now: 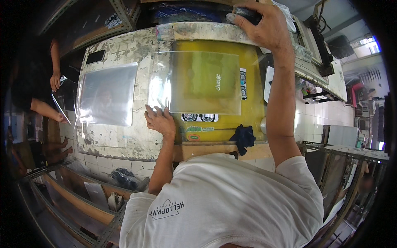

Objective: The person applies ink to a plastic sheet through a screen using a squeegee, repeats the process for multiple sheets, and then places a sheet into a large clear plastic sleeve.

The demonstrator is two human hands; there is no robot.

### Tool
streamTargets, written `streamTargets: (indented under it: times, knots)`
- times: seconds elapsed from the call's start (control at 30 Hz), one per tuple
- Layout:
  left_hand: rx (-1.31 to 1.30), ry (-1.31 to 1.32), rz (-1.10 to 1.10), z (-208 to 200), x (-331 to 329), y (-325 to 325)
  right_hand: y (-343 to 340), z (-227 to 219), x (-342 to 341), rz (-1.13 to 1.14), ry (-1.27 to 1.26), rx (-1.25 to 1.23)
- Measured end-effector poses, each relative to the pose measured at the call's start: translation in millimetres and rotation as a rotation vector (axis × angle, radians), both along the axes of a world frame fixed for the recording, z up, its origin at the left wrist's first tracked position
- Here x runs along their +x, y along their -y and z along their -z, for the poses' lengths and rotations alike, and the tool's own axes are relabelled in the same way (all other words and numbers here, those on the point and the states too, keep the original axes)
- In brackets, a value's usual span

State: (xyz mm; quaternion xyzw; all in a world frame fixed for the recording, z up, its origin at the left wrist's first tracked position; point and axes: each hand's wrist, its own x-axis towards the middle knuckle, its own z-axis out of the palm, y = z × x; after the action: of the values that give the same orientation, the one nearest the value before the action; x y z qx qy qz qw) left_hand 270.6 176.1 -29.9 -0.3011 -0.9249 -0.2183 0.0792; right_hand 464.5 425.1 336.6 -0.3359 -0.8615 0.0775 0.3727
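A clear plastic sheet (pixel 198 82) lies on a yellow printing screen (pixel 252 103) on the worn white table (pixel 120 140). My left hand (pixel 160 120) rests flat on the sheet's near left corner, fingers spread. My right hand (pixel 262 25) reaches to the far edge of the table and grips a dark handle (pixel 246 14) there. A second clear sheet (pixel 108 94) lies to the left on the table.
Another person's hands (pixel 56 80) hold a clear sheet at the left. A dark rag (pixel 243 138) lies at the frame's near edge. Metal shelving stands below left and right. A machine (pixel 320 41) sits at the far right.
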Motion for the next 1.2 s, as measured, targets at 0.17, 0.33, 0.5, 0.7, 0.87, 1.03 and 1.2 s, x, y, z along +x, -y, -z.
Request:
streamTargets:
  times: [0.17,0.33,0.5,0.7,0.87,1.03,1.2]
  knots:
    - [0.151,0.011,0.114,-4.5,-1.4,0.1,-2.6,-8.2,-2.8,-0.007,-0.002,-0.071]
    - [0.465,0.059,0.213,-30.8,0.0,-18.0,-2.6,-9.1,-3.9,-0.027,0.01,-0.015]
    - [0.805,0.429,0.117,-102.0,-2.2,-50.0,-5.6,-7.9,-3.7,-0.039,0.003,-0.093]
    - [0.989,0.549,-0.003,-117.0,-49.8,-39.3,-3.6,-7.3,-1.6,-0.021,0.029,-0.01]
    - [1.077,0.494,-0.18,-83.7,-127.8,7.5,-4.1,-5.7,-2.5,0.004,0.058,0.04]
    - [1.122,0.482,-0.393,-66.8,-182.2,62.6,-10.4,-0.6,1.9,-0.034,0.065,0.062]
    - [1.035,0.393,-0.562,-44.3,-226.4,113.8,-7.2,-4.0,0.3,-0.022,0.061,-0.09]
